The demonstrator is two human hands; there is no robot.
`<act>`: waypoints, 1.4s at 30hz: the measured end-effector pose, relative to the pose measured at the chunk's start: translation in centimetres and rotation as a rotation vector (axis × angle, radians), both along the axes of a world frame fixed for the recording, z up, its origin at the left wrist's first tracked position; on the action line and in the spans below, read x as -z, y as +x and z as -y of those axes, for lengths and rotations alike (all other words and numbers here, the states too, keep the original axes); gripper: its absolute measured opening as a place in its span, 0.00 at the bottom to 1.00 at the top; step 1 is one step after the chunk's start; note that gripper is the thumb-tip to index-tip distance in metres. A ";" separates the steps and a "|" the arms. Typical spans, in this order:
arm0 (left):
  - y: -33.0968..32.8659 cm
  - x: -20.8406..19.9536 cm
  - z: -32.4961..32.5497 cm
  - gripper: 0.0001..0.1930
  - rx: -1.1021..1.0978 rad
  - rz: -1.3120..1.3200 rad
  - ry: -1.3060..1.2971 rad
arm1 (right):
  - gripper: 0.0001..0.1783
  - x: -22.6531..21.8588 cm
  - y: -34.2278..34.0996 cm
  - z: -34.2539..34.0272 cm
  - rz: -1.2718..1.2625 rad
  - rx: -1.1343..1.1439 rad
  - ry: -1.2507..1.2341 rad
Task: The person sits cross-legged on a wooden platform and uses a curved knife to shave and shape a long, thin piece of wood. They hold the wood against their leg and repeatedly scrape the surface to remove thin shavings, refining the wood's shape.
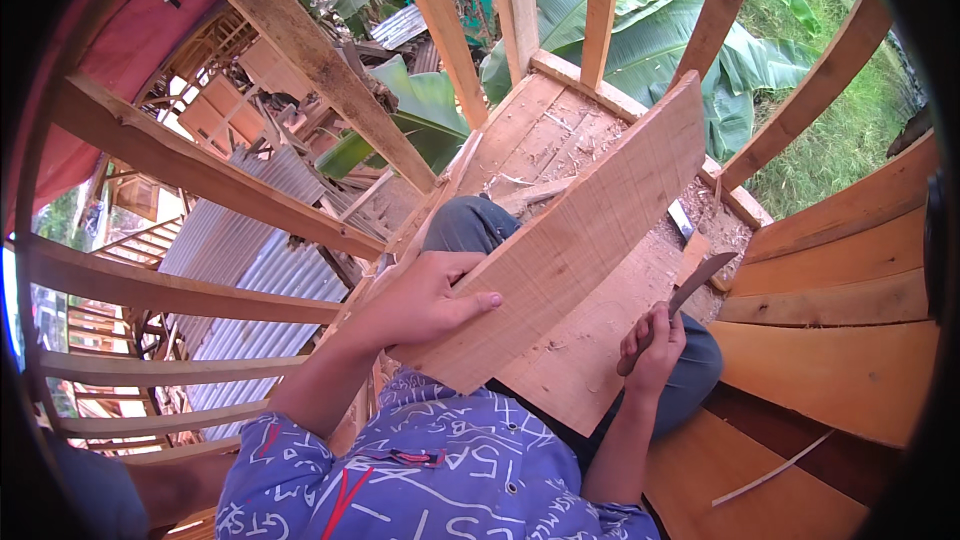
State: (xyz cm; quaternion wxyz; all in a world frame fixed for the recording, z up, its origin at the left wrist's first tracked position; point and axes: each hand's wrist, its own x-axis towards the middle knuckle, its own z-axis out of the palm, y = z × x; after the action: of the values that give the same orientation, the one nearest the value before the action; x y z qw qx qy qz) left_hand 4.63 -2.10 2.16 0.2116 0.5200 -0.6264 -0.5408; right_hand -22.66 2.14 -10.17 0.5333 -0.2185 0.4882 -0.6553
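Note:
My left hand (440,295) grips the edge of a long pale plank (570,230), its thumb lying on the broad face. The plank is tilted and runs from my chest up to the far right. In my right hand (655,345) is a knife (700,280) with a dark, slightly curved blade, fingers wrapped round its handle. The blade points up and right, apart from the plank. A second flat board (570,365) lies beneath, across my lap. Beyond the plank, a shiny metal tool (682,220) rests among shavings, partly hidden.
Upright wooden slats (320,70) fence the platform (530,135), which is strewn with wood shavings. Varnished orange planks (820,370) stand at the right, with a thin pale strip (775,467) on them. Another person's arm (180,485) shows at the lower left. Banana leaves (650,40) are beyond.

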 end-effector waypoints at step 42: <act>-4.6 11.8 1.8 0.23 -0.193 -0.072 0.103 | 0.13 -2.8 6.4 -1.6 -0.145 -0.147 -0.017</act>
State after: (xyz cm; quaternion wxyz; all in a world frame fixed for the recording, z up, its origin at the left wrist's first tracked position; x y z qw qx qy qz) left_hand 0.00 -3.85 -9.64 0.2580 0.5682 -0.5368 -0.5679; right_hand -16.28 3.74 -7.40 0.5413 -0.3052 0.5025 -0.6012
